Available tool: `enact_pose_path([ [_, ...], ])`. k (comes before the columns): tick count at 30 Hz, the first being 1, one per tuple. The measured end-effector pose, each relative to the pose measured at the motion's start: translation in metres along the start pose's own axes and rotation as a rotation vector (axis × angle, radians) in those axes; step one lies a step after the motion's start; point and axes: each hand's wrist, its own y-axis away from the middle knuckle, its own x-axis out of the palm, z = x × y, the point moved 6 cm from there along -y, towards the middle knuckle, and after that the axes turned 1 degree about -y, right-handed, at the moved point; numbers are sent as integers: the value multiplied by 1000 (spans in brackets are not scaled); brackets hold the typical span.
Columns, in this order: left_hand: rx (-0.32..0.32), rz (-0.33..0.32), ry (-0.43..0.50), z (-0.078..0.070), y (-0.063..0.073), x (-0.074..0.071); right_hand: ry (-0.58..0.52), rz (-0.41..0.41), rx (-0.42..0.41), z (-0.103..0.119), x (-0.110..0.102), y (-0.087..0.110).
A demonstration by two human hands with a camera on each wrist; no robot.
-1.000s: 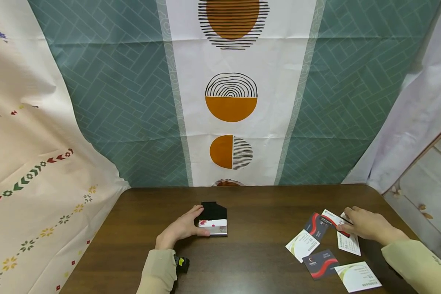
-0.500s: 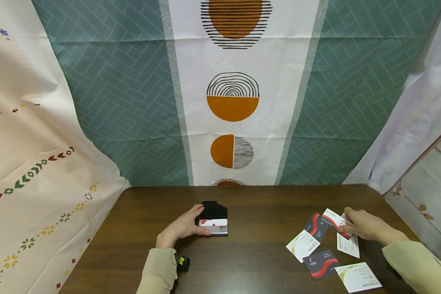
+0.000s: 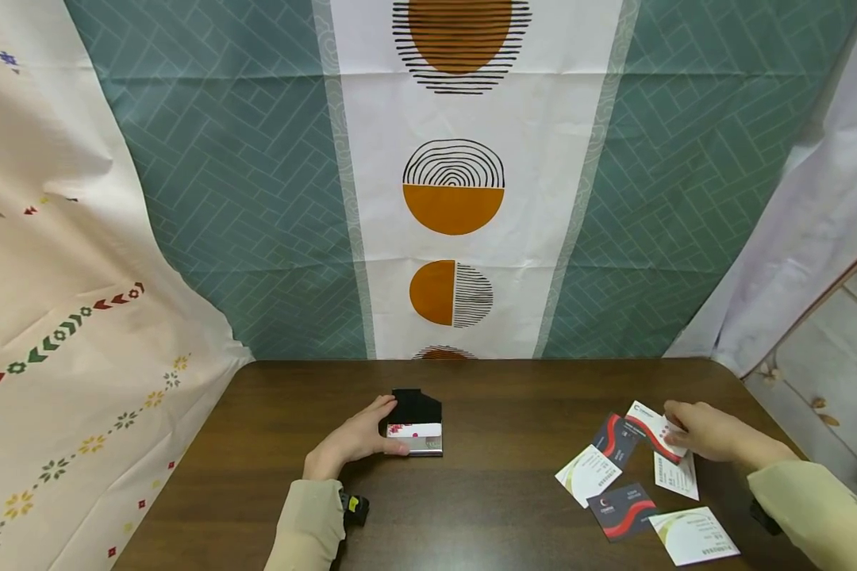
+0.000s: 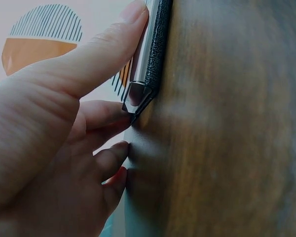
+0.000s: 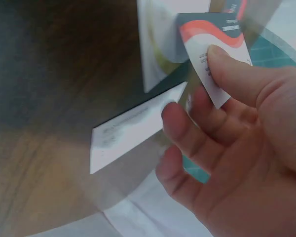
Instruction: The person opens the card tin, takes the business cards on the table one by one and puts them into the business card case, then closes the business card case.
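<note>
On the table's left-centre, my left hand (image 3: 353, 440) holds a black card case (image 3: 416, 408) by its left side, thumb on the metal front. The case's flap is open, and a white card with pink flowers shows inside. In the left wrist view, the case's (image 4: 157, 54) edge lies between thumb and forefinger. At the right, my right hand (image 3: 714, 432) pinches a white business card (image 3: 646, 420) with a red and dark wave. The right wrist view shows my thumb on that card (image 5: 207, 37), fingers behind it. Beneath that hand lies another white card (image 3: 676, 476).
Around the right hand lie a dark card (image 3: 614, 438) with a red band, a white card (image 3: 589, 474) with a green curve, another dark card (image 3: 623, 511) and a white card (image 3: 696, 535). Patterned curtains (image 3: 257, 238) hang behind the brown table (image 3: 486, 492).
My right hand has moved slightly left, and the card it pinches has shifted and shows more of its white face. My left hand and the case stay in place.
</note>
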Motion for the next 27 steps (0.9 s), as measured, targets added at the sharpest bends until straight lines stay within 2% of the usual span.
enact_pose_path([
  [6,-6,2,-11,-1,0,-1,-58,23,-88,10,-6,-3],
  [19,-9,0,0,3,0,1,-16,-18,-182,46,-29,-21],
  [27,-1,-5,-4,-2,-1,-1,-22,-27,-244,70,-37,-38],
])
